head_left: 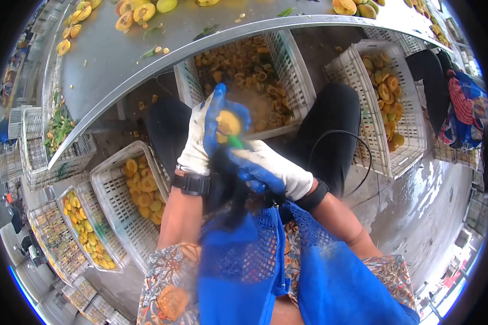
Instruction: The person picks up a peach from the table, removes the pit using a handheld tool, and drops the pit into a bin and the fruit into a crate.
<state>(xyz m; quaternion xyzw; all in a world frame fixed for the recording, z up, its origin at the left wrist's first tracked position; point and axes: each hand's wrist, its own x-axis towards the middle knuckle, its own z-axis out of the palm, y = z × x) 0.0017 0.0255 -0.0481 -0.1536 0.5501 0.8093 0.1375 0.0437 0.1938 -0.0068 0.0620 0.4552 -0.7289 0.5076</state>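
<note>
Head view: yellow fruit (229,123) within curled left fingers (217,98), right fingers (255,183) round green tool (235,142).

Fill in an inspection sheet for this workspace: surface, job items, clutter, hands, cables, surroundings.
Surface: metal table, with cut fruit lying on it.
Job items: yellow fruit piece and a green-tipped tool, blurred; crate of fruit scraps between the knees.
Clutter: leaf scraps and small loose bits on the table.
Hands: both gloved; left hand holds the fruit piece, right hand grips the tool.
Cables: dark cable loops by the right knee; its ends cannot be made out.
Surroundings: more crates of fruit on both sides; floor looks wet at right; another person's red sleeve beyond.
</note>
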